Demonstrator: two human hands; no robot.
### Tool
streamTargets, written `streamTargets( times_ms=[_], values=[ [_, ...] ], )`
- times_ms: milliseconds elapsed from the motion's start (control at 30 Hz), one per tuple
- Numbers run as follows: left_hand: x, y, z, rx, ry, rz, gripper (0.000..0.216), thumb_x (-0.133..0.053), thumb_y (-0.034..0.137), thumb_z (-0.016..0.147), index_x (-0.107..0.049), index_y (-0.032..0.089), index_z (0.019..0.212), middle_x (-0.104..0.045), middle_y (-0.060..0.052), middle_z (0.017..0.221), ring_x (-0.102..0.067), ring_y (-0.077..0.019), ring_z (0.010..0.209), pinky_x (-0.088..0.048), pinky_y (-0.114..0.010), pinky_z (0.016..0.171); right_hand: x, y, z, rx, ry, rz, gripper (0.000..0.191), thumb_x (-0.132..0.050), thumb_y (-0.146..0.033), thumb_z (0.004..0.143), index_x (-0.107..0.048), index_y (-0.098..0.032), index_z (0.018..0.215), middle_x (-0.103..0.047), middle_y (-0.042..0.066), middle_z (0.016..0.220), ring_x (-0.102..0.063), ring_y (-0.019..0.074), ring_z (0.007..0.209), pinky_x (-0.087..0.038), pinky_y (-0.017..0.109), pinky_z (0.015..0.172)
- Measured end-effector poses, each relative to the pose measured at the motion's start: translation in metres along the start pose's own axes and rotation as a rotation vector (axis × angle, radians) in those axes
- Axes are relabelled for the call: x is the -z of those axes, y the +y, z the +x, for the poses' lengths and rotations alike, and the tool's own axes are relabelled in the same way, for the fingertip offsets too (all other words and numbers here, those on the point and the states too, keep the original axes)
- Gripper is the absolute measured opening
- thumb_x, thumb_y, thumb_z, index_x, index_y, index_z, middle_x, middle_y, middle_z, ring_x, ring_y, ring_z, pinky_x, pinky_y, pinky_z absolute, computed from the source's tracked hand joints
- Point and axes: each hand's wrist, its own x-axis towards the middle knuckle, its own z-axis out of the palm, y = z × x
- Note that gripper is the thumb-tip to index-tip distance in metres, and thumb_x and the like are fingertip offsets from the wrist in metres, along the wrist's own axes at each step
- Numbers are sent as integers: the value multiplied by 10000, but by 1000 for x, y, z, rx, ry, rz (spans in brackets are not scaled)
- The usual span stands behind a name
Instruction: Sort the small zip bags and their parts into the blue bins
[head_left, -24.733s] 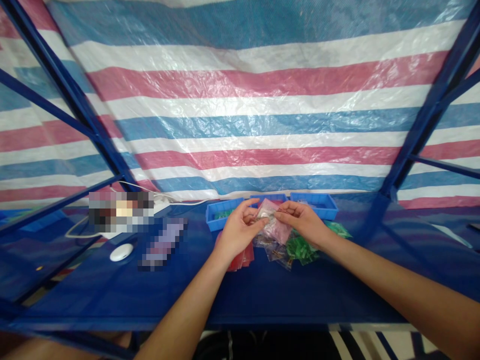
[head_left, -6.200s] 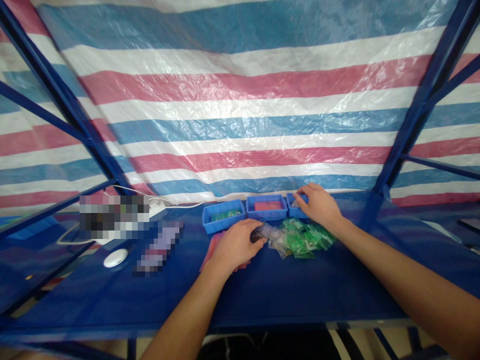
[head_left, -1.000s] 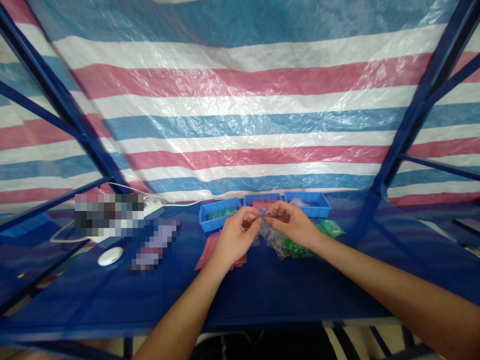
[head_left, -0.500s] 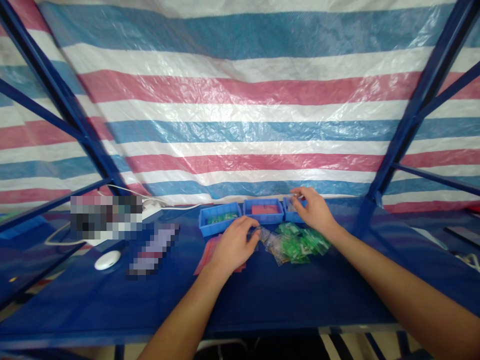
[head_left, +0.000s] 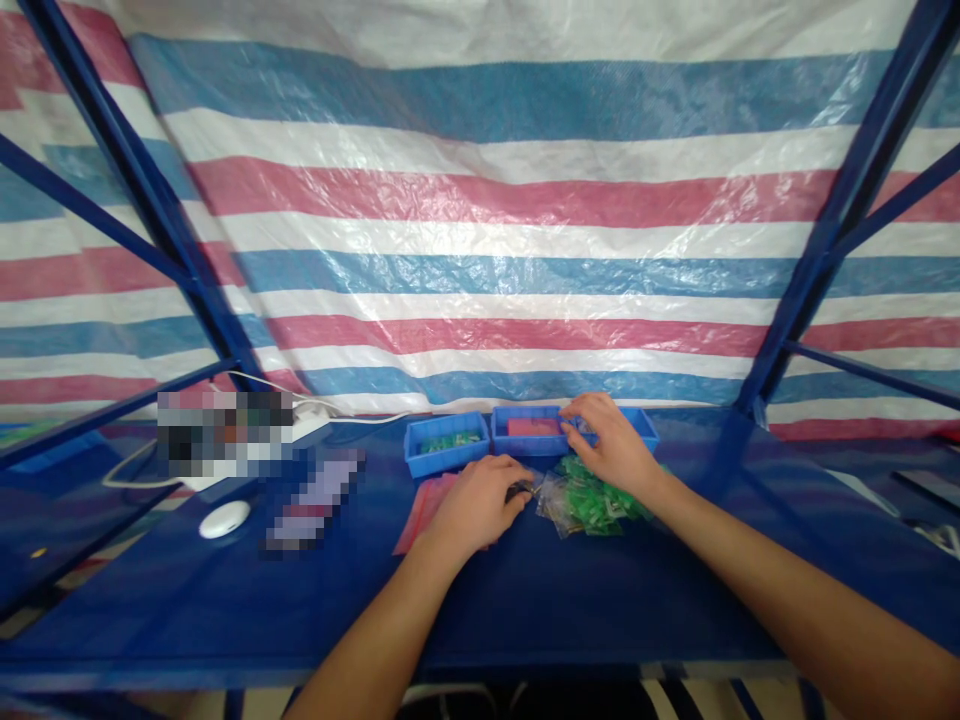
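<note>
My left hand (head_left: 474, 505) rests on the blue table, its fingers closed on a small clear bag (head_left: 527, 489) at the edge of a heap of clear bags (head_left: 553, 493). Under its wrist lies a stack of red bags (head_left: 420, 503). My right hand (head_left: 611, 447) hovers palm down over a pile of green bags (head_left: 592, 500). Its fingers are loosely spread, hold nothing, and reach the edge between the middle blue tray (head_left: 525, 443) and the right blue tray (head_left: 645, 428). The left blue tray (head_left: 442, 458) holds green bags and the middle one holds red bags.
A white oval device (head_left: 223, 518) and two pixelated items sit at the left of the table, with a white cable (head_left: 352, 418) behind them. Blue frame posts (head_left: 795, 310) stand at both sides. A striped tarp (head_left: 480, 260) closes the back.
My right hand has drawn back left from the right tray to above the green bags. Before that both hands held a small bag together. My left hand stays down at the clear bags.
</note>
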Motion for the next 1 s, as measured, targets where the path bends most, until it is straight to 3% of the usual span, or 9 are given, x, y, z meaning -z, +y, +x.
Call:
streamTargets(
  times_ms=[233, 367, 567, 800, 1000],
  values=[
    [5, 3, 4, -10, 43, -24, 181, -649, 217, 930, -800, 237, 1027, -756, -51, 1073, -688, -238, 1017, -534, -346, 969, -2, -23, -1, 78, -122, 108, 191, -577, -222, 996, -669, -242, 1162, -713, 98, 1088, -620, 308, 1087, -516, 514, 984],
    [9, 7, 6, 7, 138, -81, 175, -613, 192, 945, -780, 222, 988, -747, -58, 1059, -689, -235, 1017, -528, -344, 958, -3, -27, -5, 80, -193, 211, 180, -607, -292, 1001, -686, -249, 1157, -737, 90, 1096, -651, 295, 1082, -516, 505, 1006],
    [15, 15, 7, 23, 247, -204, 192, -554, 227, 1003, -735, 225, 1065, -771, -44, 1079, -712, -227, 1008, -522, -335, 902, -15, -35, -12, -134, -297, 489, 267, -667, -318, 966, -674, -260, 1227, -766, 55, 1107, -732, 232, 959, -580, 397, 898],
    [14, 18, 10, 44, 282, -318, 150, -603, 231, 976, -717, 223, 1074, -784, -42, 1048, -735, -210, 962, -550, -315, 869, -28, -31, -14, -346, -206, 669, 162, -697, -332, 927, -694, -231, 1054, -750, 43, 993, -721, 218, 887, -590, 372, 833],
    [6, 17, 11, 98, 298, -450, 251, -666, 170, 892, -620, 225, 1132, -786, -12, 959, -754, -180, 891, -565, -282, 808, -29, -38, -14, -382, -193, 722, 181, -702, -270, 885, -687, -227, 1060, -738, 43, 1022, -713, 213, 906, -590, 366, 855]
  ],
)
